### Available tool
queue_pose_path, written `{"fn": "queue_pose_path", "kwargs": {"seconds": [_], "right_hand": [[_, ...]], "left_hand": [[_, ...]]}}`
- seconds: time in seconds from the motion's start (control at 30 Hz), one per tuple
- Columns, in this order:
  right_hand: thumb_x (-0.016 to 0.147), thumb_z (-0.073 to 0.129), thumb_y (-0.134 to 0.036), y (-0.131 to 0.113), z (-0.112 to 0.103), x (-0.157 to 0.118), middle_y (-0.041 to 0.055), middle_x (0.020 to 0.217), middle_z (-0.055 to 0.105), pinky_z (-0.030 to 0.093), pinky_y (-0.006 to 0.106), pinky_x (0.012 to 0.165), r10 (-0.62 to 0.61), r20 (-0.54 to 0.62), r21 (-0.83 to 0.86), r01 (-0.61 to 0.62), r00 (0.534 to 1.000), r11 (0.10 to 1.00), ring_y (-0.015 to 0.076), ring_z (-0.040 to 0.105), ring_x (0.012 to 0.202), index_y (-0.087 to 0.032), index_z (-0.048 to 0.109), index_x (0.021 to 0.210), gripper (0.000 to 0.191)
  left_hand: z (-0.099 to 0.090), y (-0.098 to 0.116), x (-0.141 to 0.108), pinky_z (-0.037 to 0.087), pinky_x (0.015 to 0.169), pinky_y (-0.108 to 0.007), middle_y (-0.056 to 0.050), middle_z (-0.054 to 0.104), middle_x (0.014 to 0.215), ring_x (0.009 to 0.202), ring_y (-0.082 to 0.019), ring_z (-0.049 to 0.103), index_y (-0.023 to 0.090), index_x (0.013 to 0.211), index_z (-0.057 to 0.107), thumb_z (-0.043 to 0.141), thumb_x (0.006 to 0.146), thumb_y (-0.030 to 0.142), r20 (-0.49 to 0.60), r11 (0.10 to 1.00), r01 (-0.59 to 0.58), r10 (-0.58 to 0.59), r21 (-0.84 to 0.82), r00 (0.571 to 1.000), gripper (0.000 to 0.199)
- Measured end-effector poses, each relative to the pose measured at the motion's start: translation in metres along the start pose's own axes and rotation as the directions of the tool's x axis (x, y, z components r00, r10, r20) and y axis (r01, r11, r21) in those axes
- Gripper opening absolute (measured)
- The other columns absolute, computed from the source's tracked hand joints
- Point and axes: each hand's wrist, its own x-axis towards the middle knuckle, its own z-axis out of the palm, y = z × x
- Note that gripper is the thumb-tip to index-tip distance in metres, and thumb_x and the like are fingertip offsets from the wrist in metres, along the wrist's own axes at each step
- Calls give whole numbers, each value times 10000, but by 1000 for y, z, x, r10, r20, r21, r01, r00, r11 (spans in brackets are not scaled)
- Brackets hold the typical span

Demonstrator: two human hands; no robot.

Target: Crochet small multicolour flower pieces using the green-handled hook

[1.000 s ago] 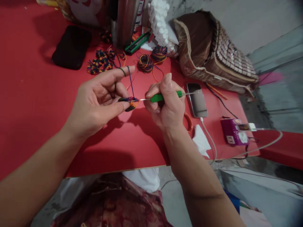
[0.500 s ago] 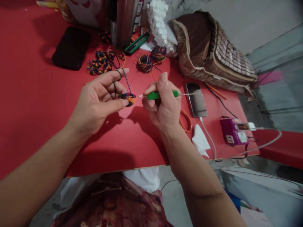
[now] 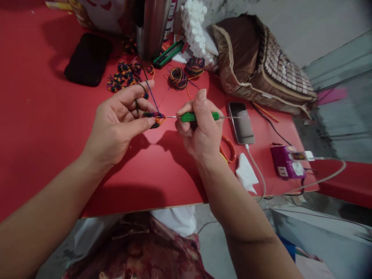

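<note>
Between the thumb and fingers of my left hand [image 3: 119, 120] is a small multicoloured crochet piece [image 3: 157, 121], dark blue, purple and orange. Dark yarn [image 3: 152, 97] loops round the fingers and runs down from the raised index finger to the piece. My right hand [image 3: 202, 124] is closed on the green handle of a crochet hook [image 3: 188, 117]. The hook's thin metal shaft reaches left into the piece, its tip hidden there; another metal end sticks out to the right. Behind the hands lie two yarn balls [image 3: 178, 78] and a heap of crocheted pieces [image 3: 123, 75].
On the red table [image 3: 43, 128] stand a metal flask [image 3: 152, 31] and a brown bag [image 3: 241, 50]. A green cutter [image 3: 168, 54], a black case [image 3: 88, 60], a charging phone [image 3: 241, 123], orange-handled scissors [image 3: 229, 149], white tissue [image 3: 245, 174] and a purple socket box [image 3: 286, 162] lie about.
My left hand has shifted slightly left and its index finger has bent in a little, with the crochet piece following. The right hand and hook have barely moved.
</note>
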Motion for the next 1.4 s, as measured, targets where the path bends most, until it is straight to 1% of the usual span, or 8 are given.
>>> {"fn": "queue_pose_path", "kwargs": {"seconds": [0.23,0.37,0.47,0.67,0.83,0.97,1.17,1.4], "right_hand": [[950,671,-1019,7,-2,0,-29,570,477,306,330,447,-39,-2,-6,39,999,999,149,387,504,-307,723,725,749],[981,657,-994,9,-2,-2,-24,587,484,306,341,464,-68,-30,0,68,997,998,152,382,510,-312,757,741,730],[988,673,-977,9,-3,-2,-24,589,492,306,341,467,-73,-28,2,73,997,997,146,363,504,-314,782,758,710],[991,645,-992,6,-1,-3,-29,594,466,321,348,466,-60,-46,-64,57,997,996,159,371,508,-321,738,739,723],[1029,682,-924,6,-1,-4,-20,610,492,310,340,482,-58,-40,-3,58,998,998,153,396,524,-311,794,766,676],[1012,709,-923,6,-2,-5,-8,609,518,324,335,473,-55,-39,23,56,998,998,153,426,528,-307,807,757,674],[994,651,-985,5,-1,-4,-14,603,476,355,354,483,-61,-55,-78,57,997,995,181,436,527,-329,736,727,713],[988,724,-942,1,3,-5,-4,582,498,363,353,483,-58,-101,-80,50,993,996,173,440,534,-312,735,686,699]], "left_hand": [[5,10,-1,713,874,-300,21,849,913,888,-153,800,272,1285,924,945,837,-20,-41,998,-26,28,48,999,535],[6,15,-1,693,891,-287,32,835,921,889,-139,801,291,1246,922,979,826,15,-55,996,33,-28,84,998,506],[7,15,-1,663,835,-255,49,844,893,862,-123,783,306,1252,927,957,794,-11,-54,997,-6,11,78,998,558],[7,17,-2,678,842,-318,33,863,950,926,-179,814,349,1258,913,947,798,11,-60,986,15,-5,167,998,572],[10,22,-4,681,862,-337,22,858,963,932,-192,814,322,1246,896,925,845,35,-77,975,37,-21,220,997,494],[9,22,-4,677,864,-340,21,863,954,937,-197,817,311,1233,890,925,847,32,-88,976,42,-24,213,996,478],[5,17,-4,690,909,-362,21,866,983,971,-208,836,322,1282,887,955,866,38,-68,985,48,-37,167,997,508],[11,18,-4,687,866,-322,34,853,897,875,-174,818,273,1214,876,952,878,64,-94,984,32,-16,176,995,403]]}}
